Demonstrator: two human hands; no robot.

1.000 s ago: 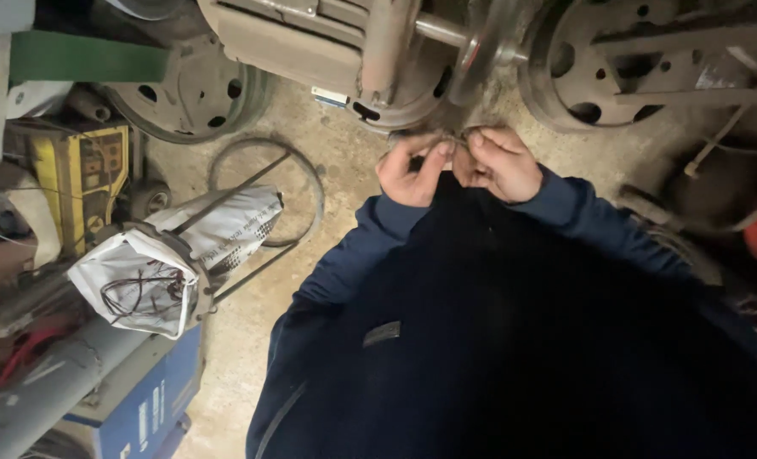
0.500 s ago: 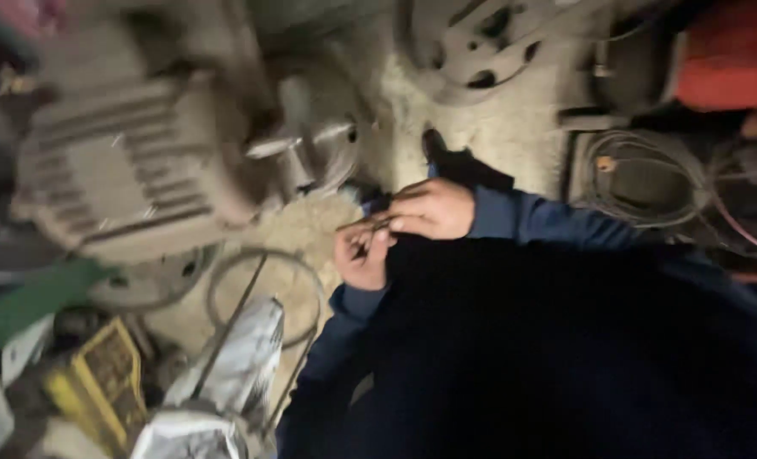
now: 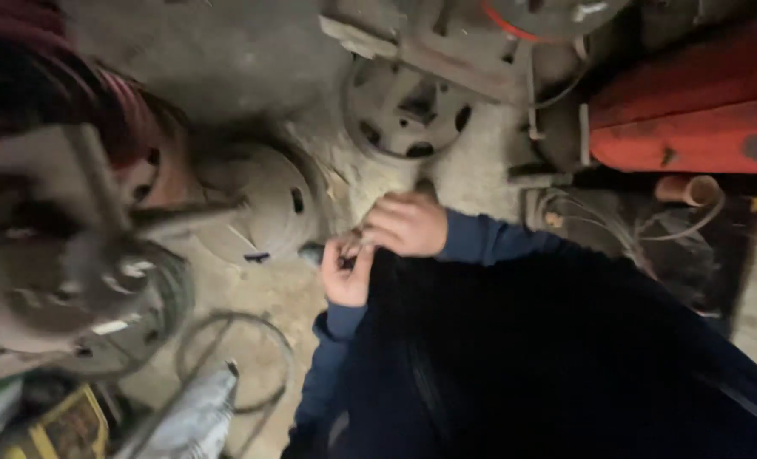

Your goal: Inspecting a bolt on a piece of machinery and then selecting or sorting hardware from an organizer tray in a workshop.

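Note:
My left hand (image 3: 347, 274) and my right hand (image 3: 406, 223) meet in front of my dark blue jumper (image 3: 549, 357), above a dusty concrete floor. The fingers of both hands pinch a small dark part (image 3: 350, 253) between them; blur hides what it is. My left sleeve runs down the frame and my right sleeve runs off to the right. Nearest the hands is a round grey metal housing (image 3: 264, 204), just to their left.
A perforated metal wheel disc (image 3: 408, 110) lies beyond the hands. A red machine body (image 3: 693, 110) fills the upper right, with tangled cables (image 3: 651, 242) below it. A blurred grey motor (image 3: 64, 272) is at left, a wire hoop (image 3: 234, 361) and a yellow box (image 3: 68, 429) lower left.
The view has swung round, so the motor now sits at left and the red machine has come in at right. My hands stay together on the small part.

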